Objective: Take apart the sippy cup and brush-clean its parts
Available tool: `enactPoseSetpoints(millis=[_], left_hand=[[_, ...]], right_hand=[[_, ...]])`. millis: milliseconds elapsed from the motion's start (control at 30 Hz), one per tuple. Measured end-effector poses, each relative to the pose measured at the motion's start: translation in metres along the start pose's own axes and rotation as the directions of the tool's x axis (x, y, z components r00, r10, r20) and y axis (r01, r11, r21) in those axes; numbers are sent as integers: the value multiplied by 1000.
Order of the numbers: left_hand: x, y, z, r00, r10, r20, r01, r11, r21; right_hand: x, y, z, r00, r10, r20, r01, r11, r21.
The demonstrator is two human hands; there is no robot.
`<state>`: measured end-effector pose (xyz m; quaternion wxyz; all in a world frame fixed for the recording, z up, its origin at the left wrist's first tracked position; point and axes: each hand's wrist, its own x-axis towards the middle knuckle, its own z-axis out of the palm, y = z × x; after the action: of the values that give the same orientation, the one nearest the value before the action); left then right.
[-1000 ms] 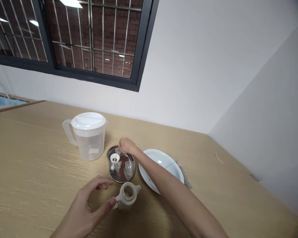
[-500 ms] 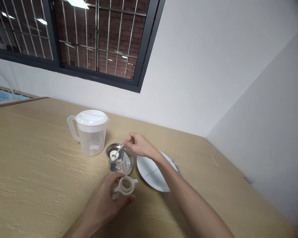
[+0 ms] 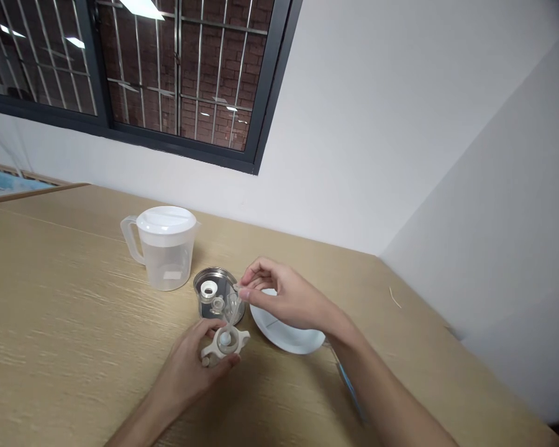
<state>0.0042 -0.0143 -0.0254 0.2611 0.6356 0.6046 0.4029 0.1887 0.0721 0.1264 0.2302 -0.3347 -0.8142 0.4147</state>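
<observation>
My left hand (image 3: 193, 357) is wrapped round the side of a small translucent two-handled bottle (image 3: 245, 336), whose round mouth faces up uncovered. My right hand (image 3: 279, 292) pinches a thin pale stick (image 3: 233, 310) between thumb and fingers. Its rounded whitish end (image 3: 225, 339) is at the bottle's mouth; whether it touches the inside, I cannot tell. Just beyond lies a shiny kidney-shaped metal tray (image 3: 200, 279). It holds a white ring (image 3: 209, 290), a small clear nipple-like piece (image 3: 218, 303) and a clear dome-shaped cover, partly hidden behind the stick.
A lidded translucent jug (image 3: 168, 254) stands behind the tray to the left. Partly under my right hand is a white plate (image 3: 284, 338). A thin blue item (image 3: 349, 388) shows beside my right forearm. Farther right lies a pale strand (image 3: 395, 298). Wall and window close off the back.
My right hand has brought the stick from the white ring in the tray toward me, to the bottle's mouth. My left hand still holds the bottle, slightly more tilted.
</observation>
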Motion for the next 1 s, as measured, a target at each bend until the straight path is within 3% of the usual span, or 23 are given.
enactPoseSetpoints(millis=[167,533,600,833,1000], left_hand=[[-1,1,-1,1000,-9,13,10,1000,-19],[-1,0,-2,1000,-5,7,5,1000,-31],[-1,1,-2,1000,-7,-2,7,999,-39],[0,0,0,1000,-18,-18,15,990,-140],[-4,-4,2,986,-107,-129,64,951,-302]], right_hand=[[-3,7,6,1000,-3,-22,2,999,-46],[5,28,-3,994,-18,-104,7,995,-98],[4,31,1,997,-2,-73,-4,996,-91],[-4,44,32,976,-40,212,70,988,-137],[-4,52,38,977,-81,195,97,993,-74]])
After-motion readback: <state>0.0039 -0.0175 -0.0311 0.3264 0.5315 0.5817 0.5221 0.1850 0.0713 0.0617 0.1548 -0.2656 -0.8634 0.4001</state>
